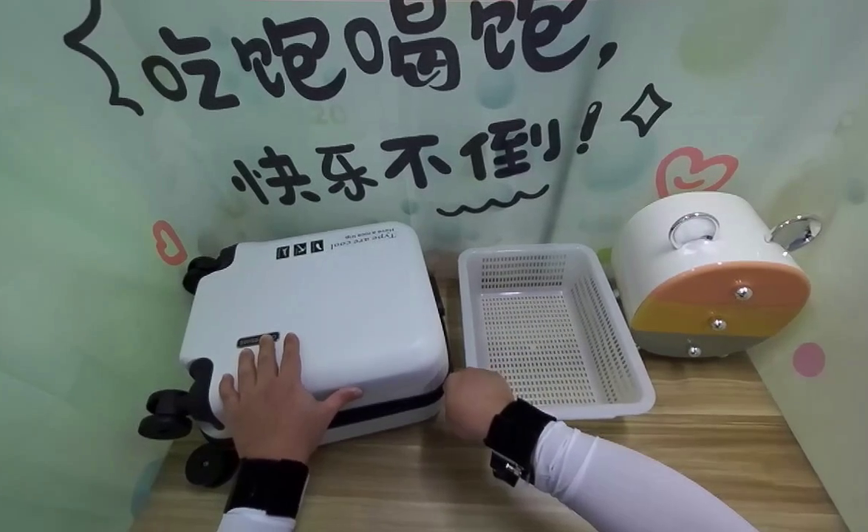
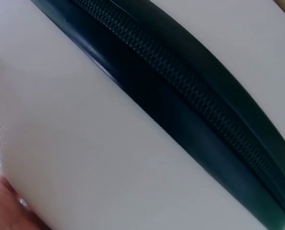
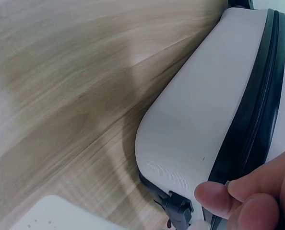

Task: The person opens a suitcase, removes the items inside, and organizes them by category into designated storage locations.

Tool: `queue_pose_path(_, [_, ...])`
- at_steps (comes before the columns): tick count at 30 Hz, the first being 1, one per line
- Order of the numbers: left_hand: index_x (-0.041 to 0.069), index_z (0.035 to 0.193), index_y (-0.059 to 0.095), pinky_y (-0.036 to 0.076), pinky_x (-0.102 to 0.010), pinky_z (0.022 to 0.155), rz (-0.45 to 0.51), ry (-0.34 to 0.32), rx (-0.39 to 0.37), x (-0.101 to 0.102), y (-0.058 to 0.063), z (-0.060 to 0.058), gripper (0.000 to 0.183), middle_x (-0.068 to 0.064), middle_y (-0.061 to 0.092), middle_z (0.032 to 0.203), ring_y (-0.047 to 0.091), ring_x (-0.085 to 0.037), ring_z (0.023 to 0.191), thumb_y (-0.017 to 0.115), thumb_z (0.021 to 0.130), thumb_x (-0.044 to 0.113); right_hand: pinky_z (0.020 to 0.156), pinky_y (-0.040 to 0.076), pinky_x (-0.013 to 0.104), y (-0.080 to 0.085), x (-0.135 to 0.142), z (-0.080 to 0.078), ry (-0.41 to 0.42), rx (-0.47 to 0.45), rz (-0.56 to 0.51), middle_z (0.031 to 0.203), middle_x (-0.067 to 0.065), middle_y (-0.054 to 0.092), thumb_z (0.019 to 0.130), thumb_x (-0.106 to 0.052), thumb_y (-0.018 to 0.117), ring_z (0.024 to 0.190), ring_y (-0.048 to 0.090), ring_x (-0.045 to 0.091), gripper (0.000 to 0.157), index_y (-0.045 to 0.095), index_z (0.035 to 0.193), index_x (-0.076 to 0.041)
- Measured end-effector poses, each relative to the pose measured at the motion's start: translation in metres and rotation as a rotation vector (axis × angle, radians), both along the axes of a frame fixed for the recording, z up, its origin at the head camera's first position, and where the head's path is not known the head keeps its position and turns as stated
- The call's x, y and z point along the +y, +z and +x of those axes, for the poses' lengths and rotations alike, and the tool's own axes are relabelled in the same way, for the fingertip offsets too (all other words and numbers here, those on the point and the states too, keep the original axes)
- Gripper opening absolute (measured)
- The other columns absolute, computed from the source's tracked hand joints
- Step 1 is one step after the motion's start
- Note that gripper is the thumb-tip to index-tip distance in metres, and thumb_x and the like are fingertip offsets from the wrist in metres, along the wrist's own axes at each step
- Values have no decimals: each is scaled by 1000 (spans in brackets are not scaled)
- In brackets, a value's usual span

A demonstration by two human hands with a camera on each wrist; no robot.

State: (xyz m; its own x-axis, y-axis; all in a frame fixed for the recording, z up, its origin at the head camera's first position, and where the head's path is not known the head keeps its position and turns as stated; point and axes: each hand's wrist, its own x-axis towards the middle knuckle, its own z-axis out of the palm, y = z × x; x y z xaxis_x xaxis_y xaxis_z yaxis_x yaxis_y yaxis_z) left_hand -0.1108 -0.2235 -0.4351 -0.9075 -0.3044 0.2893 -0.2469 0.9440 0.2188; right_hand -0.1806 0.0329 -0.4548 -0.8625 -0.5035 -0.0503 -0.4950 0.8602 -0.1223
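Observation:
A white hard-shell suitcase (image 1: 345, 303) lies flat on the wooden table, its black wheels (image 1: 165, 425) toward the left. My left hand (image 1: 271, 403) rests on the lid near the front edge, fingers spread and straight. At the suitcase's front right corner is my right hand (image 1: 476, 403), fingers curled. In the right wrist view, its thumb and forefinger pinch a small zipper pull (image 3: 227, 183), mostly hidden by the fingertips, on the black zipper band (image 3: 253, 120). The zipper teeth (image 2: 181, 81) are meshed along the stretch in the left wrist view.
A white perforated plastic basket (image 1: 629, 355) stands just right of the suitcase. Beyond it sits a white rounded container (image 1: 688, 222) with a striped orange, yellow and grey front, silver knobs and ring handles. A printed curtain (image 1: 404, 111) hangs behind the wooden table (image 1: 419, 488).

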Motion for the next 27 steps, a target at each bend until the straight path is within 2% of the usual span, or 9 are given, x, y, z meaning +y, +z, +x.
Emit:
queue_pose_path(5, [2, 158, 44, 25, -72, 112, 7, 10, 3, 7, 1, -3, 128, -31, 39, 160, 31, -51, 147, 77, 67, 87, 45, 50, 39, 0, -4, 3, 13, -12, -36, 59, 0, 51, 77, -20, 77, 54, 53, 17, 30, 52, 61, -16])
queue_pose_path(9, [3, 160, 43, 24, -73, 113, 24, -14, -15, 5, 6, -1, 125, -32, 37, 161, 30, -51, 149, 78, 71, 84, 46, 48, 36, 0, -5, 3, 23, -48, -53, 60, -2, 51, 75, -17, 76, 54, 51, 16, 28, 51, 60, -17])
queue_pose_path(12, [4, 161, 42, 22, -76, 115, 44, -27, -52, -11, 10, 4, 123, -33, 33, 164, 28, -51, 151, 80, 73, 81, 49, 50, 35, 0, -3, 2, 23, -74, -65, 61, -2, 53, 77, -16, 76, 56, 52, 16, 27, 53, 62, -16])
queue_pose_path(14, [5, 161, 42, 23, -79, 112, 45, -23, -70, -30, 12, 10, 124, -35, 32, 163, 27, -53, 150, 79, 71, 82, 50, 51, 36, 0, -3, 1, 29, -80, -78, 62, -2, 54, 78, -16, 76, 57, 53, 16, 27, 53, 63, -16])
queue_pose_path(17, [7, 162, 42, 28, -82, 106, 50, -17, -61, -57, 11, 16, 130, -37, 30, 163, 36, -60, 142, 74, 67, 91, 49, 50, 36, 1, -3, 1, 29, -78, -90, 61, -2, 53, 76, -14, 75, 57, 52, 16, 27, 52, 62, -16])
queue_pose_path(20, [8, 162, 42, 34, -80, 98, 52, -23, -33, -71, 8, 19, 133, -36, 30, 162, 48, -63, 130, 67, 66, 97, 47, 47, 36, 1, -3, 0, 20, -66, -95, 60, -2, 52, 73, -12, 73, 55, 51, 16, 27, 50, 61, -17])
queue_pose_path(27, [6, 160, 44, 42, -76, 93, 32, 51, 30, -53, 3, 21, 130, -35, 34, 160, 59, -66, 108, 74, 67, 92, 47, 49, 38, -3, -3, -8, -17, -35, -114, 60, -2, 53, 75, -15, 75, 54, 51, 17, 28, 51, 60, -17])
